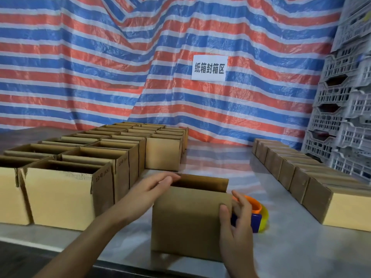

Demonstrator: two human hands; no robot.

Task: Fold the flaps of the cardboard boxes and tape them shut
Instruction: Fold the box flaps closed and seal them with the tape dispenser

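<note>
At the counter [291, 247] edge, the open cardboard box [186, 223] is gripped by the curled fingers of the right hand [236, 223] and touched by the left hand [156, 186], fingers straight; it could be tipped off by hard flap-pushing.

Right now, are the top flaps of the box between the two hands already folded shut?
No, the box is open on top: its far flap stands upright and the dark inside shows.
</note>
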